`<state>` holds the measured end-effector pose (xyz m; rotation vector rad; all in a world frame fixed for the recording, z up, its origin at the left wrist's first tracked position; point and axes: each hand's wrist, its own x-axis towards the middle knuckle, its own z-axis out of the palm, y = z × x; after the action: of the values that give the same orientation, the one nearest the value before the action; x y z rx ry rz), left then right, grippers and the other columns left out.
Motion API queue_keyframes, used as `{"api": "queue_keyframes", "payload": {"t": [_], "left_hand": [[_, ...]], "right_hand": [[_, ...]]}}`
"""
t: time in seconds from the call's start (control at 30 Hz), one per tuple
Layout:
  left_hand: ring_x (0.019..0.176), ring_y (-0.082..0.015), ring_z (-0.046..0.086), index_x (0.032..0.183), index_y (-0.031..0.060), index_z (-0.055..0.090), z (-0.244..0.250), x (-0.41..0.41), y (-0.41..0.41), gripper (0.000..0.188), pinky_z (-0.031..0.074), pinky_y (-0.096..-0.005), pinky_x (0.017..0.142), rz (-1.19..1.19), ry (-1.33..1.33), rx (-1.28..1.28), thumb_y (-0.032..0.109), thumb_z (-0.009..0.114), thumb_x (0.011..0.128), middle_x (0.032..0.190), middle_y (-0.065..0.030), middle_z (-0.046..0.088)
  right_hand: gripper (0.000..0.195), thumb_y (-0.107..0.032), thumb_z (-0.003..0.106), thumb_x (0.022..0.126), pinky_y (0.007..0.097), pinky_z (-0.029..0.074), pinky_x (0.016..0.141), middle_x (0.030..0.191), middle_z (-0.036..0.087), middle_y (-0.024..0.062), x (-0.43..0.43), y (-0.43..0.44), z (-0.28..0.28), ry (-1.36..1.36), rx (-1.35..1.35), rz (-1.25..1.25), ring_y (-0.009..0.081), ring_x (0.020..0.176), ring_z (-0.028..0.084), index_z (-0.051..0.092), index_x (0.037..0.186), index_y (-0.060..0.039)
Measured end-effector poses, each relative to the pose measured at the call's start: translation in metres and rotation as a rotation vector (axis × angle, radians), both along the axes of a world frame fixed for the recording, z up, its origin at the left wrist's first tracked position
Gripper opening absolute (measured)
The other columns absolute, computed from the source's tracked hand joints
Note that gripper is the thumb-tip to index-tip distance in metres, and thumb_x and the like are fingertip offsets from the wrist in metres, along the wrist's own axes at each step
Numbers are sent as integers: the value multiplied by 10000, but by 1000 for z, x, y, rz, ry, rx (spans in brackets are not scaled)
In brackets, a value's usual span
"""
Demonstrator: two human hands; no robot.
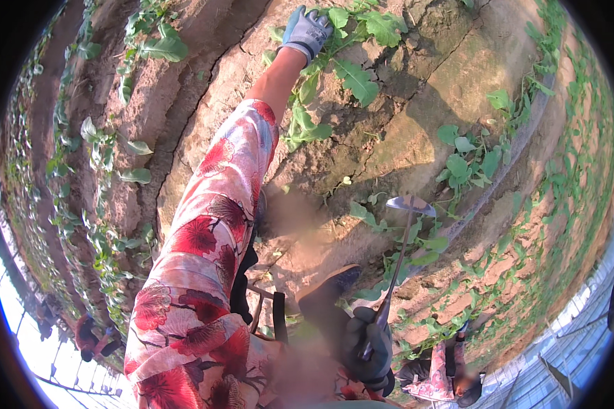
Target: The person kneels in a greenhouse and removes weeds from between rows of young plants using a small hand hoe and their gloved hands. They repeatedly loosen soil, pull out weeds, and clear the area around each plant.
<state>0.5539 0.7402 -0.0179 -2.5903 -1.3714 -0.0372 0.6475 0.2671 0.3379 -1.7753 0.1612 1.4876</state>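
My left hand (307, 33), in a grey and blue work glove, reaches far ahead to a row of leafy green plants (357, 82). Its fingers curl down among the leaves, and whether they grip a stem is hidden. Lower right, my right hand (367, 345), in a dark glove, is closed around the handle of a small hand hoe (400, 255). The hoe points away from me. Its thin shaft ends in a flat metal blade (412, 204), seen over low leaves beside a grey drip hose (491, 186).
Cracked dry soil (199, 128) lies between the plant rows. My shoe (332, 281) is on the ground near the right hand, beside a dark frame (279, 317). A person in a floral top (435, 376) works at lower right, another person (89, 337) at lower left.
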Motion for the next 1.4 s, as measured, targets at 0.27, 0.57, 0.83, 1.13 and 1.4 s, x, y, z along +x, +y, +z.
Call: {"api": "queue_keyframes", "payload": {"t": [0.27,0.57,0.83,1.13,1.4], "left_hand": [[890,-194,577,911,204,644,36,-13,-23,165,341,-431,971,-90,133,-143,191,513,812,803,-64,624],[933,-167,561,802,226,654,96,-45,-89,130,257,-481,1011,45,-70,-60,271,532,794,842,7,631],[1028,-273,522,1334,249,379,170,-114,-265,646,354,-418,907,-337,-168,-824,511,564,773,1078,-67,572],[824,-249,619,1022,169,610,211,-343,-411,386,432,-417,705,423,-12,-881,424,564,736,911,-69,636],[939,-265,607,1085,184,611,231,-433,-563,409,435,-456,767,794,-209,-1042,403,540,747,990,-73,643]], "right_hand": [[366,-161,480,837,223,457,584,841,602,112,-2,-6,1,221,-25,-326,128,654,548,493,1114,78],[366,-175,490,838,223,453,566,824,591,105,-23,-27,17,48,129,-263,122,634,542,495,1111,69],[352,-221,419,932,268,473,569,906,581,112,-58,-56,32,307,414,-302,142,668,556,466,1181,23],[232,-233,522,866,191,422,430,765,547,8,-124,-66,22,100,377,-68,64,556,490,549,1009,-52],[231,-208,551,842,198,423,462,775,535,8,-112,-46,-45,-386,413,504,74,570,487,532,999,-40]]}}
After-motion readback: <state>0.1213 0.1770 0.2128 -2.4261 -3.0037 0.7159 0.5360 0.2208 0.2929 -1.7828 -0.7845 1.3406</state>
